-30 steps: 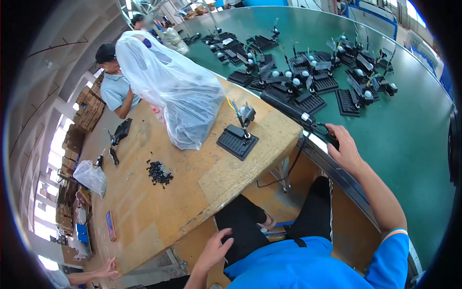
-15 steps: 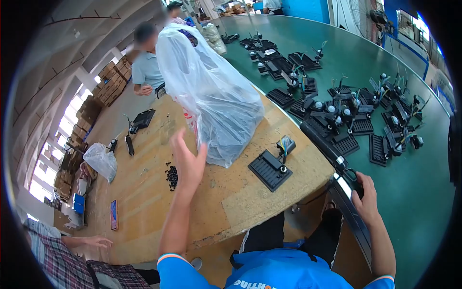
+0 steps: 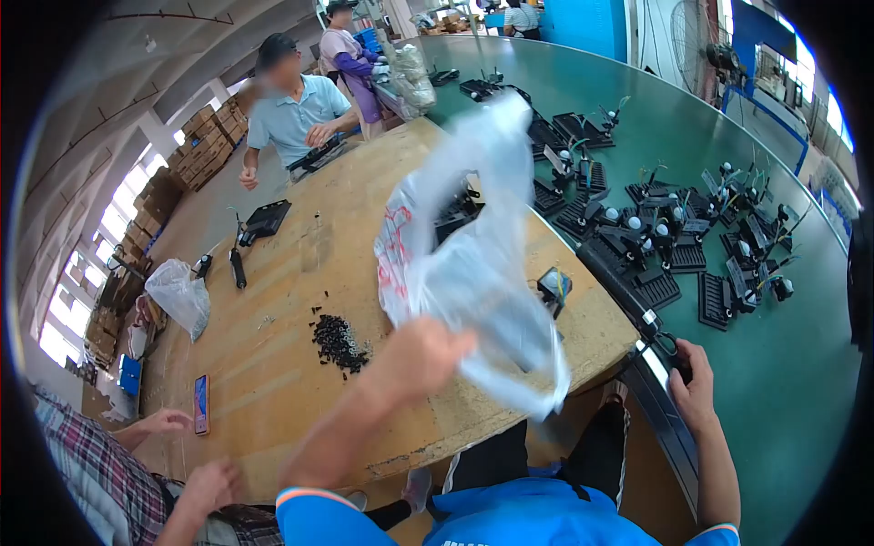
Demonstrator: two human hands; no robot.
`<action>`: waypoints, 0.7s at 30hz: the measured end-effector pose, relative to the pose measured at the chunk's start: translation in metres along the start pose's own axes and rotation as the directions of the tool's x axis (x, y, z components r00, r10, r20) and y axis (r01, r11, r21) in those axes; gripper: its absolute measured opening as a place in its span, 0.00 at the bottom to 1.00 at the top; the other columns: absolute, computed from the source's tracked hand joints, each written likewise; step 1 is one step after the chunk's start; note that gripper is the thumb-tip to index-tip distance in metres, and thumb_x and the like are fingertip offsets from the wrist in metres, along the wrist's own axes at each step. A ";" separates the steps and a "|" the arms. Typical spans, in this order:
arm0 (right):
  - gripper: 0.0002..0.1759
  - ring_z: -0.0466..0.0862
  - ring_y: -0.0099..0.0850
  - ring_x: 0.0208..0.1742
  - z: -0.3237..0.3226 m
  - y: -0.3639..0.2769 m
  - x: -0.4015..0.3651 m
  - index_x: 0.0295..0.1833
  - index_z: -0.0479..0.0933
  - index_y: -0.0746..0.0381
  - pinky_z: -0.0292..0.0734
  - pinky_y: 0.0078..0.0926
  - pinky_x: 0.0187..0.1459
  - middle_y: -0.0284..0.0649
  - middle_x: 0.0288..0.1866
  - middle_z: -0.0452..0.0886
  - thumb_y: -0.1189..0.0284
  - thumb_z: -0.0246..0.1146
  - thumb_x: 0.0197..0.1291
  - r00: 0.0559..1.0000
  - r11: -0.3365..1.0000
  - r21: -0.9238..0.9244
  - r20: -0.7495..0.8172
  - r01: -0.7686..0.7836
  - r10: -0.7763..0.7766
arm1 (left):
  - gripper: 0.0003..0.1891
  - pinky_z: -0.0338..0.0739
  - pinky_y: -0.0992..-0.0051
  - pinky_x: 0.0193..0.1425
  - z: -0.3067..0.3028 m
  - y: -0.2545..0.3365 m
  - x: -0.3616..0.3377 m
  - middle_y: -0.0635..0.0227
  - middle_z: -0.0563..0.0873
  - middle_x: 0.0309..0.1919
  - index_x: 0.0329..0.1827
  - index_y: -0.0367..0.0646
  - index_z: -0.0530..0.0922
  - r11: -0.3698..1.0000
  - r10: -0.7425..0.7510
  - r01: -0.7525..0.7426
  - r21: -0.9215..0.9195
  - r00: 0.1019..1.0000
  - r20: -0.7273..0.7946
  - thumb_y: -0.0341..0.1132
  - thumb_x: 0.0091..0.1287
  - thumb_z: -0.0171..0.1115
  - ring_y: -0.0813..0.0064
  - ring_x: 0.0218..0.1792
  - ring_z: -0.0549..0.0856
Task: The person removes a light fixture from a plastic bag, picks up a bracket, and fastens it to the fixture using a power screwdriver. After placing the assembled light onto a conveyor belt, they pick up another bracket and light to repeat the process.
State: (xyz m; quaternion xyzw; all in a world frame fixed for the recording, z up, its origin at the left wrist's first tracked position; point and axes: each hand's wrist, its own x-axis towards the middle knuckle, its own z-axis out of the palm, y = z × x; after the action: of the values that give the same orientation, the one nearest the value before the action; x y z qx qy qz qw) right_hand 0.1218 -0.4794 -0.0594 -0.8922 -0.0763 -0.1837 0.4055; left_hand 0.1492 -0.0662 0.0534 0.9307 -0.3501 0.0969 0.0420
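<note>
My left hand [image 3: 423,357], blurred by motion, is closed at the near side of a translucent plastic bag [image 3: 487,264] and appears to grip its edge. The bag is opened out and smeared by motion; black parts [image 3: 457,214] show inside it. Beside the bag lies a small lamp head with wires [image 3: 554,286], its black panel now covered by the plastic. At the seam between the wooden table and the green surface, my right hand [image 3: 694,382] has its fingers curled round a black looped object [image 3: 667,345], mostly hidden.
A pile of black screws [image 3: 339,344] lies on the wooden table [image 3: 273,364], with a phone [image 3: 201,405] and a small plastic bag [image 3: 179,296] to the left. Many black lamps [image 3: 660,237] crowd the green surface [image 3: 783,364]. Co-workers sit at left [image 3: 100,455] and across [image 3: 305,114].
My left hand has gone from open to closed and moved right and nearer. The bag's upright top has come down and swung right, uncovering more screws. My right hand has barely moved.
</note>
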 end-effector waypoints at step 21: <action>0.14 0.84 0.43 0.39 0.174 -0.310 0.295 0.35 0.83 0.61 0.78 0.39 0.40 0.45 0.37 0.84 0.65 0.59 0.46 0.729 0.575 -0.472 0.571 0.668 -0.379 | 0.03 0.50 0.48 0.64 0.036 -0.017 -0.051 0.64 0.77 0.53 0.25 0.44 0.79 0.981 -0.186 0.192 0.004 0.954 -0.237 0.33 0.50 0.62 0.57 0.67 0.64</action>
State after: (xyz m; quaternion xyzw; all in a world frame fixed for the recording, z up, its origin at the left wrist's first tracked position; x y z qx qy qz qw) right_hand 0.3518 -0.1480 0.1662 -0.9254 -0.3574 -0.1218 -0.0318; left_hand 0.1279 -0.0255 0.0074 0.9423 -0.2507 0.2070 0.0798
